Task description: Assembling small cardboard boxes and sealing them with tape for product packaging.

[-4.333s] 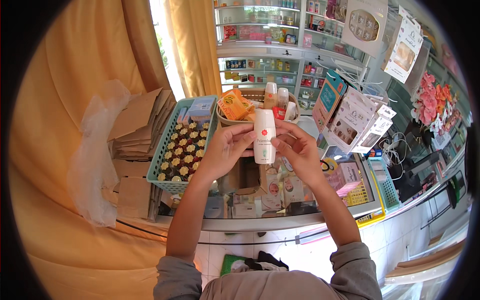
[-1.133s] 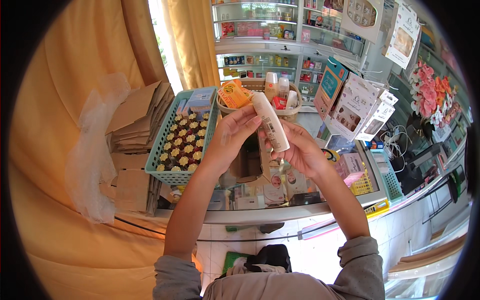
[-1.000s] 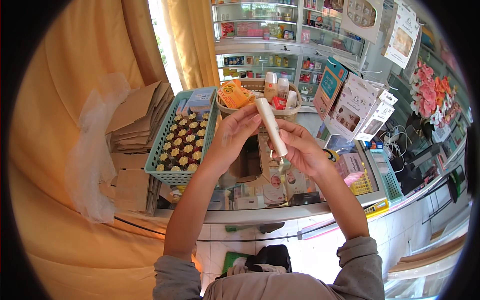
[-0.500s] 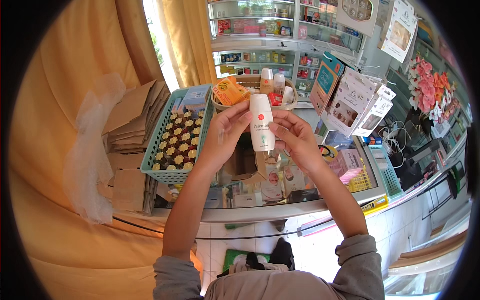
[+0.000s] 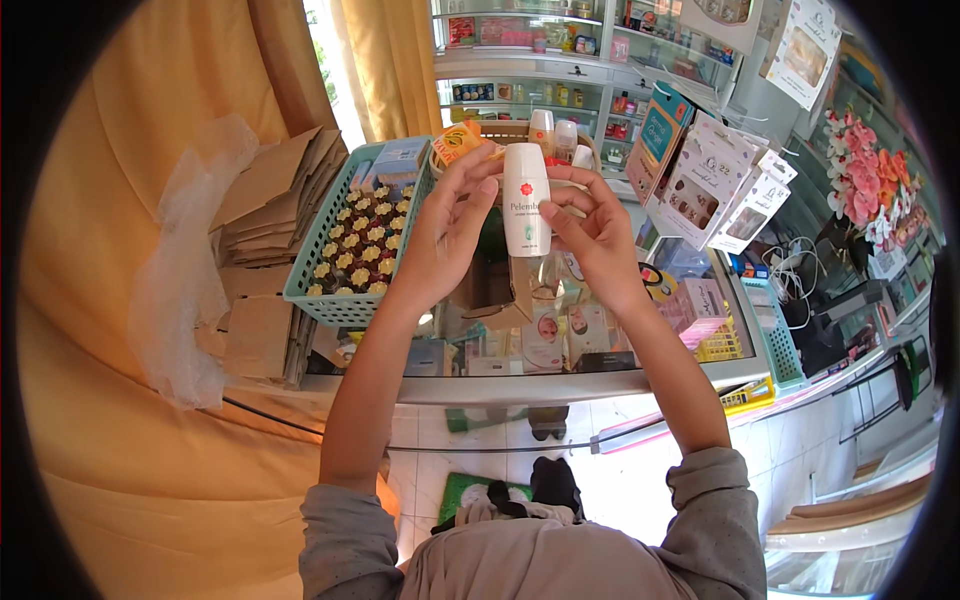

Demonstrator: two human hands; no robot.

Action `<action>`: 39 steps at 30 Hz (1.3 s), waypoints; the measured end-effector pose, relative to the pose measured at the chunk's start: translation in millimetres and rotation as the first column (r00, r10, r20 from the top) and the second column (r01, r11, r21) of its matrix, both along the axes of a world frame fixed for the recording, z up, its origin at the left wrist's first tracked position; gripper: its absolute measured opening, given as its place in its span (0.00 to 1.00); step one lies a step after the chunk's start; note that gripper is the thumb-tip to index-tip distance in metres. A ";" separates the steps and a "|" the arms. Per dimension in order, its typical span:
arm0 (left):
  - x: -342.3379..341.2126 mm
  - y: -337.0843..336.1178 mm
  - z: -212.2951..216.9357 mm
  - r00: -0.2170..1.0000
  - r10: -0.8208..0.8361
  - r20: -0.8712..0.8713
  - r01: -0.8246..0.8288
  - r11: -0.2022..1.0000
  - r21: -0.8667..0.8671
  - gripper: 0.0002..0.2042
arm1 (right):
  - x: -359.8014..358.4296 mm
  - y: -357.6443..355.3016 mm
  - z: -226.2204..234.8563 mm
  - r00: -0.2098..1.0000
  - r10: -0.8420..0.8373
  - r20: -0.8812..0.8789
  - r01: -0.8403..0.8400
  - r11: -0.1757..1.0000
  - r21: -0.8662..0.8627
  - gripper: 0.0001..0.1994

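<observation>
A small white bottle with a red mark and a pale print stands upright in the air above a glass counter. My left hand grips its left side and top with the fingertips. My right hand holds its right side, thumb near the bottle's lower half. Just behind the bottle a woven basket holds similar white bottles and an orange packet. Under my hands a small open brown cardboard box rests on the glass.
A teal plastic basket full of small flower-patterned items sits to the left, beside stacks of flat brown cardboard and a clear plastic bag. Display boxes and a yellow basket stand at the right. Shelves of products line the back.
The bottle was tilted a second ago and now stands upright again between both hands. My hands have risen slightly toward the woven basket.
</observation>
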State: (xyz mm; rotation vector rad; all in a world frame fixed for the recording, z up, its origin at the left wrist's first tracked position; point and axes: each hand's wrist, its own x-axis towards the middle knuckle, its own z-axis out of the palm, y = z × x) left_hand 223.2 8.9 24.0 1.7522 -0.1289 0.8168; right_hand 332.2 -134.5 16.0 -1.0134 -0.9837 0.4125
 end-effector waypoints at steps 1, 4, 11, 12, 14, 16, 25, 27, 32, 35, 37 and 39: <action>-5.3 -2.8 0.7 0.999 0.049 0.024 -0.050 0.998 0.030 0.23 | 0.5 1.5 0.6 1.000 0.007 -0.002 -0.007 1.000 -0.001 0.18; -21.5 -0.5 -13.3 0.996 0.092 0.002 -0.092 0.987 0.131 0.30 | -2.3 6.2 2.4 0.998 -0.055 0.041 0.052 0.996 0.072 0.18; -49.5 4.2 -39.6 0.985 0.117 -0.125 -0.071 0.944 0.323 0.59 | -23.3 16.8 -4.6 0.965 -0.100 0.243 0.126 0.988 -0.094 0.18; -48.4 5.3 -45.5 0.983 0.095 -0.156 -0.041 0.948 0.316 0.63 | -24.1 14.6 -4.0 0.954 -0.131 0.268 0.170 0.977 -0.125 0.18; -45.4 8.0 -51.1 0.960 0.050 -0.276 0.031 0.960 0.279 0.71 | -21.4 12.1 -4.2 0.960 -0.138 0.244 0.169 0.980 -0.110 0.18; -37.2 13.1 -59.1 0.956 0.013 -0.294 0.076 0.954 0.291 0.71 | -18.8 9.0 -4.8 0.965 -0.146 0.220 0.169 0.981 -0.094 0.18; -4.0 19.6 -70.4 0.945 -0.144 -0.295 0.233 0.927 0.294 0.75 | -9.0 -0.8 -8.5 0.933 -0.179 0.311 0.230 0.964 -0.136 0.17; -2.0 17.8 -64.4 0.937 -0.030 -0.349 0.156 0.927 0.341 0.76 | -4.5 -3.1 -11.0 0.917 -0.197 0.348 0.262 0.953 -0.151 0.17; -2.5 21.4 -74.2 0.959 -0.034 -0.283 0.133 0.932 0.338 0.75 | -11.4 -6.1 -14.5 0.824 -0.256 0.505 0.401 0.893 -0.202 0.18; -5.6 18.7 -73.6 0.953 0.060 -0.296 0.078 0.898 0.432 0.74 | -18.4 -5.4 -11.3 0.681 -0.290 0.673 0.517 0.841 -0.161 0.20; -6.6 18.9 -73.4 0.943 0.155 -0.294 0.027 0.845 0.534 0.73 | -22.4 -4.0 -6.5 0.597 -0.277 0.753 0.575 0.802 -0.160 0.20; -5.6 20.8 -74.3 0.944 0.107 -0.313 0.060 0.876 0.479 0.74 | -25.0 -0.4 -1.9 0.444 -0.170 0.880 0.672 0.713 -0.201 0.18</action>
